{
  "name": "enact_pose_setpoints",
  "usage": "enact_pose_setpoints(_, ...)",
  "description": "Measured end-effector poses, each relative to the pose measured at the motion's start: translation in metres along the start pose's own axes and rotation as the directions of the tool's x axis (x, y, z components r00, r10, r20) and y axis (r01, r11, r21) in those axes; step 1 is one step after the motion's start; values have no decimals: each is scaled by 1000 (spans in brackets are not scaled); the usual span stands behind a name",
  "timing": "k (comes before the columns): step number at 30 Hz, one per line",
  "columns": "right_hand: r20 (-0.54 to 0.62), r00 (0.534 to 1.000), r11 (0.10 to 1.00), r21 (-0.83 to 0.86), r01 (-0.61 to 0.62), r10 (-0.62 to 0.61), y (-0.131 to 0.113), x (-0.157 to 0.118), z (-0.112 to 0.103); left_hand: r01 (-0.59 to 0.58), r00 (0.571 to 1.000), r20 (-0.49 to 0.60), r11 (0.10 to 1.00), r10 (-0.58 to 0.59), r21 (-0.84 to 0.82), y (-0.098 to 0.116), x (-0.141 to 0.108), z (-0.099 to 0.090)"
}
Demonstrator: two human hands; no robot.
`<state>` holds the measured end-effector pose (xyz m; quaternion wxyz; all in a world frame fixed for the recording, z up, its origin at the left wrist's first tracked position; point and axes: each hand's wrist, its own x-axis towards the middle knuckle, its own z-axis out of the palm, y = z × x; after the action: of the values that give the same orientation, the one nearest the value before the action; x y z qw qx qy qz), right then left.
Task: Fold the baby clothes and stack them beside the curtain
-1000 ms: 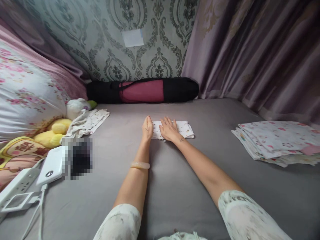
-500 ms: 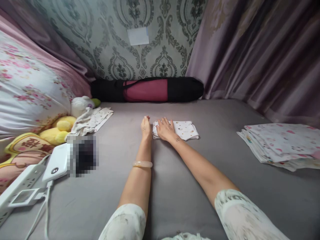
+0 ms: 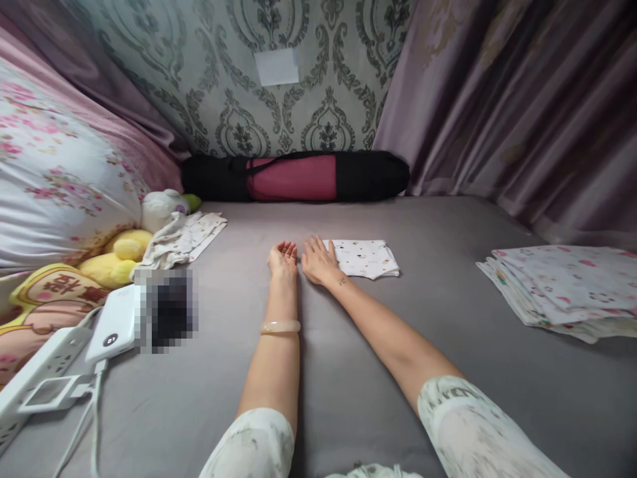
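Observation:
A small white folded cloth (image 3: 367, 257) with a scattered print lies on the grey sheet in front of me. My right hand (image 3: 320, 261) rests palm down over its left end, fingers stretched out flat and covering that edge. Just to the left, my left hand (image 3: 283, 258) lies on the sheet with its palm turned up. Its fingers are loosely bent and apart, with nothing in them. A pale bangle (image 3: 280, 326) circles the left forearm.
A stack of printed cloths (image 3: 567, 285) lies at the right. To the left are a crumpled cloth (image 3: 182, 238), plush toys (image 3: 122, 255), a power bank (image 3: 113, 325) and a power strip (image 3: 42, 372) with cables. A black and red long bag (image 3: 293, 178) lies along the wall.
My left hand has rolled from its side to palm up, moving slightly left and away from the cloth. The right hand has slid left to the cloth's left end.

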<state>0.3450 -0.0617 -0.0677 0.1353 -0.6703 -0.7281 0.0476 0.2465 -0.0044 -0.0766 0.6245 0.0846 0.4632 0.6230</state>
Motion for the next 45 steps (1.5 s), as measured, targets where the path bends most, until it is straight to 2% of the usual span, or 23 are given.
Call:
enact_pose_setpoints(4,7,1000,1000,-6,-9,9,-3,-1,9,18,1000,7,1000,-18,-5,0,0,0)
enact_pose_setpoints(8,62,998,1000,25,-5,3,-1,-2,1,25,1000,2,1000,-25,6,1,-5,3)
enact_pose_setpoints(10,78,997,999,50,3,-7,5,-3,-8,27,999,26,999,-28,16,1,-9,6)
enact_pose_setpoints(13,12,999,999,25,-30,29,23,-9,-19,27,995,99,999,-30,33,-1,-15,11)
enact_pose_setpoints(18,-15,996,994,-69,-87,86,51,-22,-18,53,990,130,997,-59,49,-5,-19,16)
enact_pose_setpoints(22,-36,996,993,-87,-85,82,56,-25,-13,99,986,132,994,-105,53,-5,-21,15)
enact_pose_setpoints(26,19,997,996,-49,-75,76,65,-26,-20,113,981,150,991,-122,71,-5,-23,15)
enact_pose_setpoints(31,-25,988,984,-89,-151,150,83,-36,-25,126,977,161,987,-141,102,-8,-24,18)
enact_pose_setpoints(35,-35,986,980,-108,-168,165,87,-39,-22,121,979,151,988,-134,92,-7,-28,20)
enact_pose_setpoints(39,15,985,981,-85,-173,174,91,-39,-27,124,978,159,989,-136,80,-4,-34,19)
enact_pose_setpoints(45,-40,978,972,-114,-207,204,103,-46,-26,126,975,174,988,-139,85,-5,-34,20)
